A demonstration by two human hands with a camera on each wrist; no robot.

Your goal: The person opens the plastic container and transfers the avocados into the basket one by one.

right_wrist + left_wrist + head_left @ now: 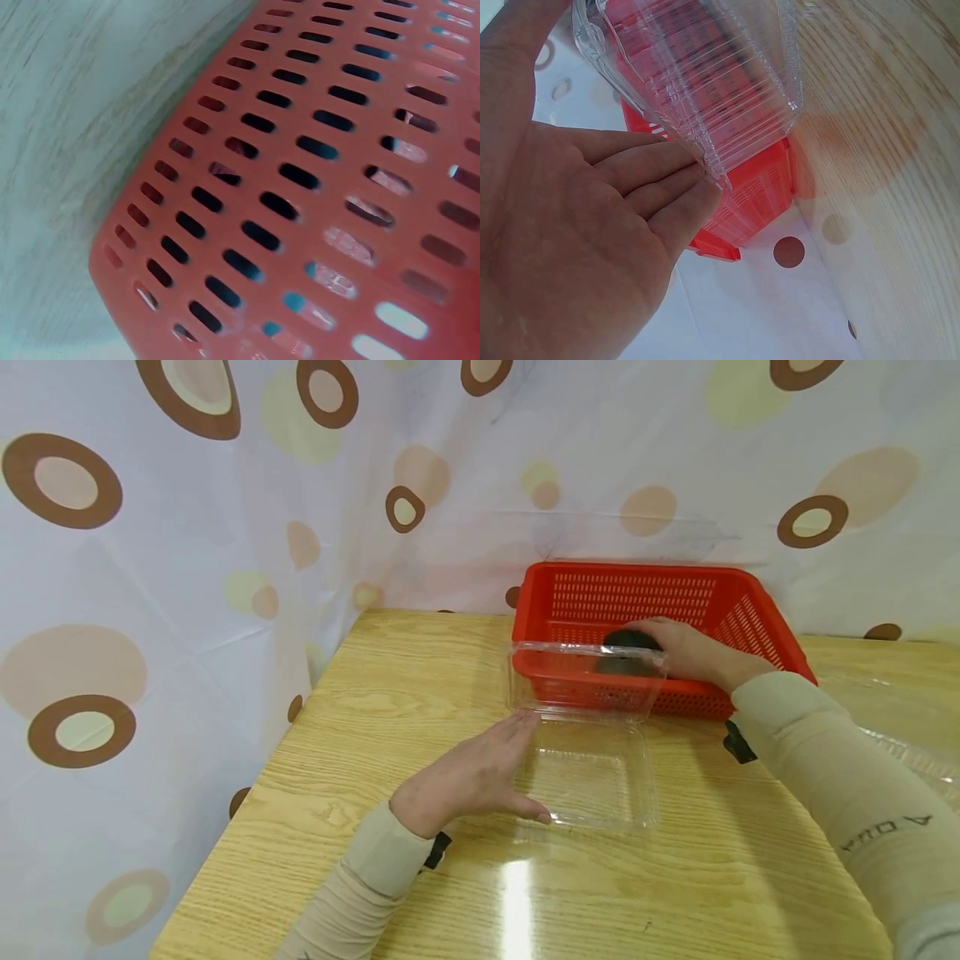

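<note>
A clear plastic hinged container (577, 781) stands on the table with its lid raised against the front of a red perforated basket (637, 572). My left hand (480, 770) is at the container's left side, fingers straight near the hinge and thumb by the front edge. In the left wrist view, the fingertips touch the clear plastic (720, 97). Reaching into the basket, my right hand (678, 645) grips a dark rounded object (630, 640), seen partly through the lid; its kind is unclear. The right wrist view shows only the basket's slotted wall (120, 307) and table, not the hand.
More clear plastic packaging (915, 756) lies at the right, partly behind my right sleeve. The wooden table (360, 710) meets a wall cloth (480, 460) with brown and yellow circles at its back and left.
</note>
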